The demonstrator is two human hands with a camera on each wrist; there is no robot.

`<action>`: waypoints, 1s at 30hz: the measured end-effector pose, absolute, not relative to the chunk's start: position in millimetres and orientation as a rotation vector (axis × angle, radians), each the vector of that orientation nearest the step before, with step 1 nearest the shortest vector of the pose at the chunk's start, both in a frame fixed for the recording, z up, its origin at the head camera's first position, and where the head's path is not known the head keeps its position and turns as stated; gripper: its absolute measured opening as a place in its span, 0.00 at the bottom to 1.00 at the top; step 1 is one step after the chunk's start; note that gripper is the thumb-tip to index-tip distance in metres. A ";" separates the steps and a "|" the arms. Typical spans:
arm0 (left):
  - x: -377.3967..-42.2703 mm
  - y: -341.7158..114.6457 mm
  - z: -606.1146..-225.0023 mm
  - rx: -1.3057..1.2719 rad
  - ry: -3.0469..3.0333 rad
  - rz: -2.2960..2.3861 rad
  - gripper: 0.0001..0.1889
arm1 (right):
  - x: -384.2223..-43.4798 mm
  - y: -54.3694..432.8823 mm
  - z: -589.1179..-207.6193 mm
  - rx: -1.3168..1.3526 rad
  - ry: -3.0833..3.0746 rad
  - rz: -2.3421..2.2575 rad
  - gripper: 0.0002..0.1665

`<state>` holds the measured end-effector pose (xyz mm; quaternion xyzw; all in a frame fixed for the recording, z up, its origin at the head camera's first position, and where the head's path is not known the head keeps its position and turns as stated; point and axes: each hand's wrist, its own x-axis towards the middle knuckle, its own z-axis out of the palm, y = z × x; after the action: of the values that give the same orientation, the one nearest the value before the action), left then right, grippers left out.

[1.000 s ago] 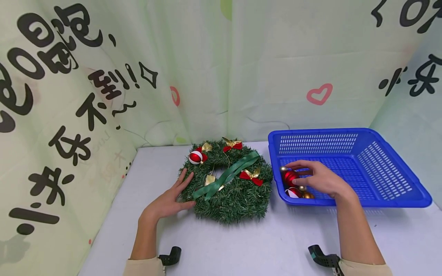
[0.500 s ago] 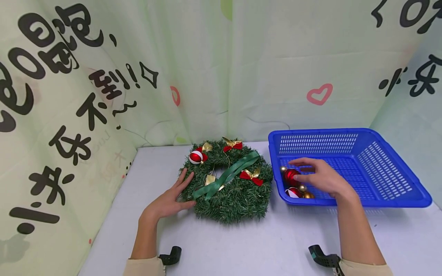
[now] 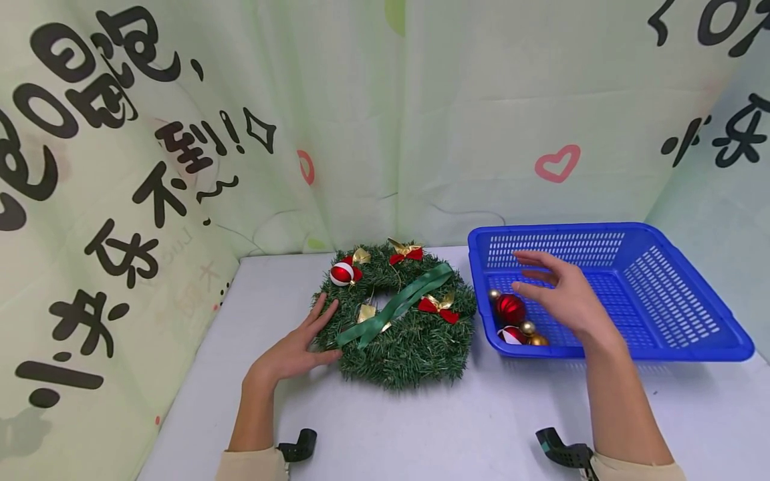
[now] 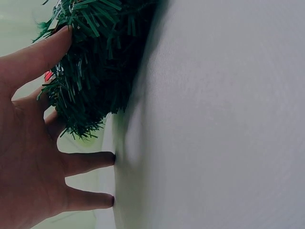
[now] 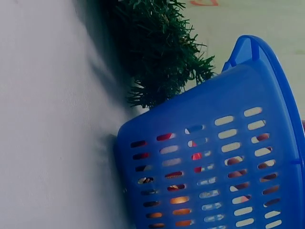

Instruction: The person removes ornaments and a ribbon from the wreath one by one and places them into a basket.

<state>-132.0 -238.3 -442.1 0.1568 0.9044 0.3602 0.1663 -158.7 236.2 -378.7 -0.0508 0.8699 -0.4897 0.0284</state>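
Observation:
A green wreath [image 3: 403, 354] lies on the table, trimmed with red-and-gold bows [image 3: 438, 308], a red-and-white ball [image 3: 345, 274] and a dark green ribbon [image 3: 397, 304] across it. My left hand [image 3: 295, 347] rests on its left edge with fingers spread; in the left wrist view the thumb touches the needles and two fingertips reach the table. My right hand [image 3: 562, 294] hovers over the blue basket [image 3: 607, 354], fingers loosely bent, holding nothing. Below it, at the basket's left end, sit a shiny red ball [image 3: 510, 309], a red-and-white ball [image 3: 511, 335] and small gold balls [image 3: 538, 341].
The basket stands just right of the wreath on a white table [image 3: 421, 434]. A printed curtain [image 3: 445, 133] hangs behind and at the sides. Each wrist wears a black camera mount, such as the right one [image 3: 562, 449].
My right hand has moved up and slightly right, away from the red ball, its fingers leaving it behind in the basket. The left hand stays in place on the wreath.

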 end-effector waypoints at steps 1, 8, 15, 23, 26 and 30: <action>-132.1 -238.0 -442.0 0.443 2.573 1.027 0.50 | -158.8 234.9 -378.1 -0.163 2.691 -1.526 0.39; -132.0 -236.6 -441.8 0.452 2.572 1.035 0.50 | -163.3 223.0 -377.2 -0.194 2.675 -1.648 0.40; -132.1 -237.2 -441.4 0.455 2.573 1.037 0.50 | -168.2 206.7 -365.4 -0.285 2.625 -1.712 0.38; -132.0 -238.2 -441.9 0.461 2.579 1.025 0.50 | -175.1 183.8 -357.3 -0.342 2.554 -1.718 0.37; -132.0 -238.1 -442.0 0.462 2.578 1.028 0.50 | -178.3 174.6 -356.8 -0.370 2.530 -1.723 0.36; -132.9 -238.3 -442.9 0.461 2.577 1.027 0.50 | -183.6 161.9 -356.5 -0.409 2.479 -1.756 0.35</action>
<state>-132.9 -238.3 -442.9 0.1618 0.9040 0.3603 0.1637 -183.6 161.9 -356.5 -0.1332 0.8081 -0.5725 0.0379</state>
